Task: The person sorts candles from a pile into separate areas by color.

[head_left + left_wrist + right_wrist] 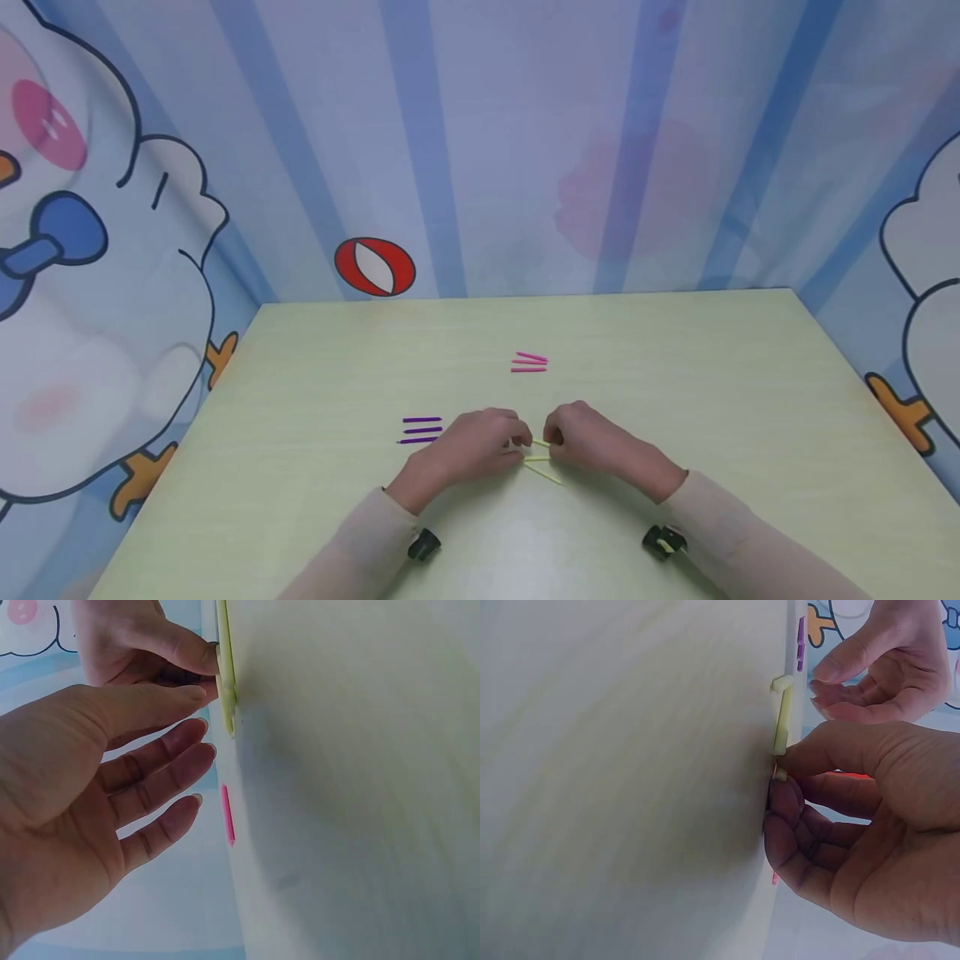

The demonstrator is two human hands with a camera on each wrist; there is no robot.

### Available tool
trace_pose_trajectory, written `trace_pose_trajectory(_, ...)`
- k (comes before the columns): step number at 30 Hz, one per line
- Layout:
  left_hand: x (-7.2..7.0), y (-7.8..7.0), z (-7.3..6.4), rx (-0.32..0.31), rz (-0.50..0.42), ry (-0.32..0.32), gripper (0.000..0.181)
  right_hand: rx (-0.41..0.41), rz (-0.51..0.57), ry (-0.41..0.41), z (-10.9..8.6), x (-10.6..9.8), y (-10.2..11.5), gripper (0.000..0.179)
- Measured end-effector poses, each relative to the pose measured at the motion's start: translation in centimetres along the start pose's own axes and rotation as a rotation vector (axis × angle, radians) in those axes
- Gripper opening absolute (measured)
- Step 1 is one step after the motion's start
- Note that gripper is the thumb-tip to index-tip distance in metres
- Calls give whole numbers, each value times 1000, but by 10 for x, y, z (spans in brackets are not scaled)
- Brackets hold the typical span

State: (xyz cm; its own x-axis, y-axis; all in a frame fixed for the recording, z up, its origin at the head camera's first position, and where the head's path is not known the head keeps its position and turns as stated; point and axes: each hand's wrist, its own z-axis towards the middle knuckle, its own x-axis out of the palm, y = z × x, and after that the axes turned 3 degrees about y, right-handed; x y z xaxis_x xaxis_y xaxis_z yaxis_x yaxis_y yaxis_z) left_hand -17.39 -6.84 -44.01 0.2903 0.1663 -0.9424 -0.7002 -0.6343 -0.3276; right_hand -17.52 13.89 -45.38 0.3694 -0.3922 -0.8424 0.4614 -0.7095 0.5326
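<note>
Three thin yellow sticks (543,474) lie between the two hands in the head view, part of them hidden by the fingers. My right hand (592,442) pinches one yellow stick (781,774) between thumb and index finger, low at the tabletop, its other fingers curled. Opposite it, my left hand (480,446) hovers by the sticks' left ends. Its thumb and fingers are spread and loosely bent in the left wrist view, with nothing between them. Another yellow stick (784,724) lies just past the right thumb.
Three purple sticks (422,431) lie side by side left of my left hand. Farther back, three pink sticks (528,370) form a loose group. The pale table (712,358) meets a blue striped backdrop (510,150) with cartoon figures at its far edge.
</note>
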Motion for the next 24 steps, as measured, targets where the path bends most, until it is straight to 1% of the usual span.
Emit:
trace_pose_trajectory(6,5,-4,5,9,11,14,18,-13,8,-6,-1,0,-1,19)
trace_pose_trajectory(13,10,-6,9,31,48,24,11,11,6,5,0,0,-1,18)
trace_pose_trajectory(21,15,-6,15,28,74,47,8,-1,-16,2,0,-1,-1,16)
trace_pose_trajectory(24,15,-6,15,31,97,49,7,-8,-16,2,0,-1,-1,16)
